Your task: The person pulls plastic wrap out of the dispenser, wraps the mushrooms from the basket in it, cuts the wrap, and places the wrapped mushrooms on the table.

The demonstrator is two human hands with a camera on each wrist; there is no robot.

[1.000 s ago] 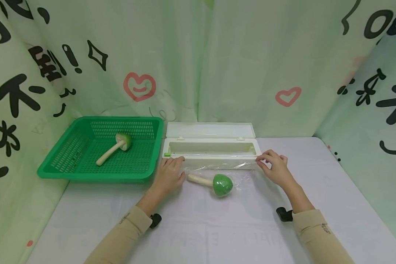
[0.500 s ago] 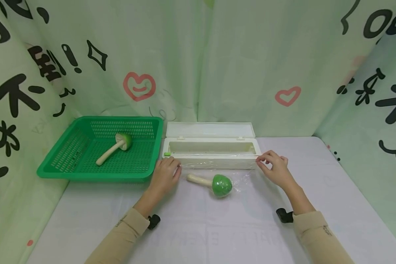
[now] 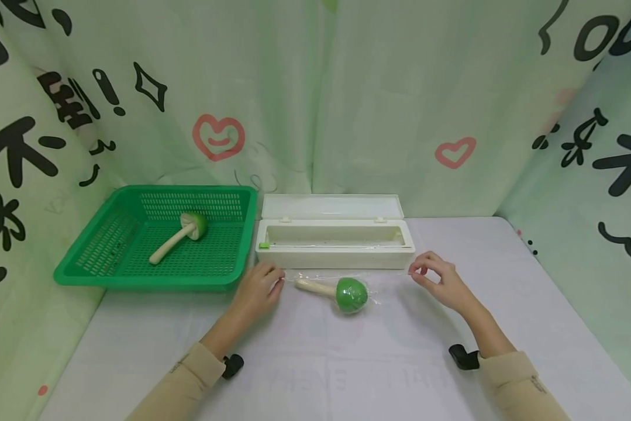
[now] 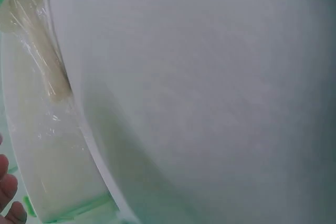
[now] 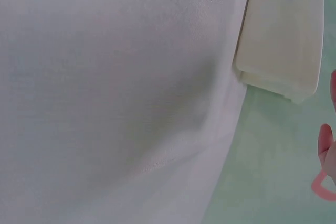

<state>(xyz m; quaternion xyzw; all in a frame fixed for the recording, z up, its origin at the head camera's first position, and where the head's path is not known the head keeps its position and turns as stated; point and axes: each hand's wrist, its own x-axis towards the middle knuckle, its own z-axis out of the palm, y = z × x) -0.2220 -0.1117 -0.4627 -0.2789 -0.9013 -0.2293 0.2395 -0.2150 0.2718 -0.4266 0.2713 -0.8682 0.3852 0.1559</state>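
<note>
A mushroom-shaped piece with a green cap and cream stem (image 3: 353, 294) lies on the table with clear plastic wrap (image 3: 374, 286) around it; in the left wrist view the film shines along its stem (image 4: 43, 51). My left hand (image 3: 258, 287) pinches the film's far left corner, beyond the stem end. On the other side, thumb and forefinger of my right hand (image 3: 441, 282) pinch the far right corner. Between both hands the film's edge stretches just in front of a white wrap dispenser box (image 3: 336, 259). Only some fingertips (image 4: 8, 187) show in the left wrist view.
The dispenser's lid (image 3: 331, 206) stands raised at the back, and a small green slider (image 3: 264, 245) sits at its left end. To the left is a green basket (image 3: 152, 282) with a second green-capped mushroom (image 3: 174, 242) inside. A printed curtain (image 3: 378, 117) encloses the table.
My left hand has moved left and toward me, my right hand slightly toward me. The film's far edge has come down from the dispenser's front, closer to the mushroom.
</note>
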